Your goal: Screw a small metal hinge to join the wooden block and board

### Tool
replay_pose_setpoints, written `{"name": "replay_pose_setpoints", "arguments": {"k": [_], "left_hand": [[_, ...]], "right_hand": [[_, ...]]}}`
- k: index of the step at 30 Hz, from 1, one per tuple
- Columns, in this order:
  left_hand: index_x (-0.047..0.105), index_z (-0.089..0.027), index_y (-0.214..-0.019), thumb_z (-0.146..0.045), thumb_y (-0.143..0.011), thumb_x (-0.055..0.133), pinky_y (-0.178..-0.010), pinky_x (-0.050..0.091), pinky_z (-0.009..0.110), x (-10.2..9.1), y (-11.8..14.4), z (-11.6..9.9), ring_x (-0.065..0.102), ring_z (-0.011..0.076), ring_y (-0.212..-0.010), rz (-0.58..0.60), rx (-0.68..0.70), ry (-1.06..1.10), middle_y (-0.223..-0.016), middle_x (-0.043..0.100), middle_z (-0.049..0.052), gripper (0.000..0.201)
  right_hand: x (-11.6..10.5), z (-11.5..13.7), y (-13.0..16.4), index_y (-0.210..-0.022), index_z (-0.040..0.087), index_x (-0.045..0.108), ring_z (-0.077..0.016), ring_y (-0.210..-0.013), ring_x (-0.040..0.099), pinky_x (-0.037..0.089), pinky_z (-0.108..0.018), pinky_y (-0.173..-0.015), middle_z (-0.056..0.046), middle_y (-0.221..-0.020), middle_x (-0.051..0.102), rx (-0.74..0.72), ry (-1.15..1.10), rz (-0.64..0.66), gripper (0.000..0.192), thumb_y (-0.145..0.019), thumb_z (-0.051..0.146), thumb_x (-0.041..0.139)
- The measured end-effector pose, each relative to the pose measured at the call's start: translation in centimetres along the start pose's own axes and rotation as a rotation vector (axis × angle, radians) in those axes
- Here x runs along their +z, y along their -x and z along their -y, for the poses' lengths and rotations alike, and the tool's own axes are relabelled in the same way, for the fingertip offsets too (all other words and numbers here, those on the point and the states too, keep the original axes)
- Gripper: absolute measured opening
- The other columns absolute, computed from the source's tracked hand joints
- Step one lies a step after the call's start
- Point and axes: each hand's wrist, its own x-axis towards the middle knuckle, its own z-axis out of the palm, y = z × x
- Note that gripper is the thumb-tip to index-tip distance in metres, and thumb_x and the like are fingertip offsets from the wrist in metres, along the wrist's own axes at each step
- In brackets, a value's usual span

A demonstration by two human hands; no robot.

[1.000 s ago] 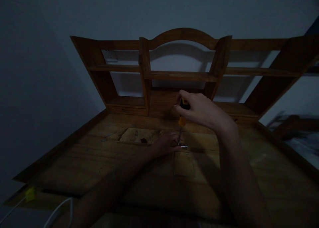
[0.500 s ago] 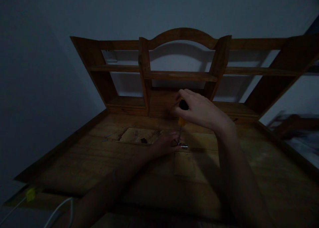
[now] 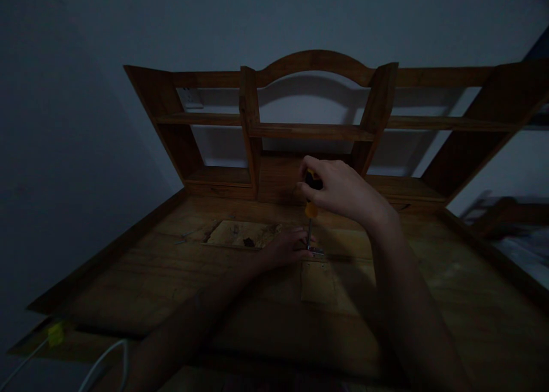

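My right hand (image 3: 338, 185) is wrapped round the yellow-and-black handle of a screwdriver (image 3: 311, 210). Its shaft points down, nearly upright, with the tip at the left end of a small shiny metal hinge (image 3: 316, 251) on the wooden desktop. Low beside the tip is my left hand (image 3: 291, 248), its fingers bent close around the shaft's lower end and touching the hinge's left side. Whether those fingers pinch a screw is too dark to make out. Just in front of the hinge lies a square wooden piece (image 3: 318, 282) with small holes along its back edge.
A wooden shelf unit (image 3: 311, 130) rises at the back of the desktop (image 3: 171, 278). Left of my hands is a rough rectangular recess (image 3: 240, 234) with a dark hole. Thin metal pieces (image 3: 182, 239) lie further left. A white cable (image 3: 103, 355) and a yellow object (image 3: 55, 335) are at the front left.
My right hand has turned slightly on the screwdriver handle, and the handle leans a little further left. My left hand stays in nearly the same place.
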Motion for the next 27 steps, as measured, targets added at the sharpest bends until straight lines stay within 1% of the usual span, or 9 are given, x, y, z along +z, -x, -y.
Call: {"name": "replay_pose_setpoints", "arguments": {"k": [3,5,11,16,21,27], "left_hand": [[0.067,-0.020,-0.113,-0.035,-0.089,0.077,-0.095,0.052,0.034,0.01,-0.06,-0.09,0.068,0.0218,-0.105,-0.006,-0.004,-0.017,-0.111,0.072,0.006,0.031],[0.067,-0.020,-0.111,-0.035,-0.088,0.077,-0.094,0.052,0.035,0.02,-0.10,-0.18,0.068,0.0221,-0.105,-0.011,-0.012,-0.040,-0.111,0.072,0.007,0.029],[0.068,-0.021,-0.111,-0.035,-0.087,0.078,-0.095,0.051,0.035,0.03,-0.10,-0.42,0.068,0.0219,-0.104,-0.007,-0.032,-0.095,-0.111,0.072,0.006,0.030],[0.068,-0.019,-0.110,-0.035,-0.088,0.077,-0.092,0.052,0.033,0.05,-0.09,-0.43,0.068,0.0207,-0.103,-0.016,-0.008,-0.082,-0.109,0.071,0.006,0.029],[0.068,-0.019,-0.112,-0.033,-0.088,0.077,-0.091,0.052,0.032,-0.05,-0.12,-0.18,0.067,0.0199,-0.102,0.000,0.021,-0.079,-0.109,0.070,0.006,0.029],[0.068,-0.019,-0.111,-0.037,-0.089,0.076,-0.091,0.052,0.032,-0.11,-0.06,-0.28,0.067,0.0208,-0.101,0.001,0.002,-0.093,-0.108,0.070,0.006,0.030]], "right_hand": [[-0.12,-0.20,0.04,-0.112,0.020,0.059,-0.0243,-0.097,0.066,0.045,-0.034,-0.086,-0.008,-0.107,0.072,-0.015,-0.040,0.013,0.025,-0.087,0.025,0.055],[-0.24,-0.26,0.07,-0.115,0.020,0.059,-0.0249,-0.101,0.066,0.045,-0.034,-0.088,-0.008,-0.112,0.071,-0.026,-0.061,0.025,0.029,-0.087,0.024,0.054],[-0.46,-0.22,0.13,-0.112,0.022,0.062,-0.0232,-0.099,0.066,0.046,-0.033,-0.089,-0.006,-0.107,0.072,-0.044,-0.103,0.050,0.026,-0.087,0.023,0.053],[-0.42,-0.25,0.07,-0.114,0.020,0.061,-0.0242,-0.099,0.066,0.045,-0.034,-0.091,-0.008,-0.108,0.072,-0.015,-0.092,0.048,0.028,-0.087,0.025,0.054],[-0.56,-0.44,0.11,-0.111,0.022,0.062,-0.0228,-0.100,0.066,0.045,-0.033,-0.091,-0.006,-0.108,0.072,-0.051,-0.111,0.059,0.025,-0.088,0.023,0.054],[-0.69,-0.74,0.25,-0.113,0.023,0.063,-0.0240,-0.103,0.066,0.046,-0.034,-0.091,-0.006,-0.110,0.072,-0.013,-0.082,0.068,0.022,-0.093,0.031,0.057]]}}
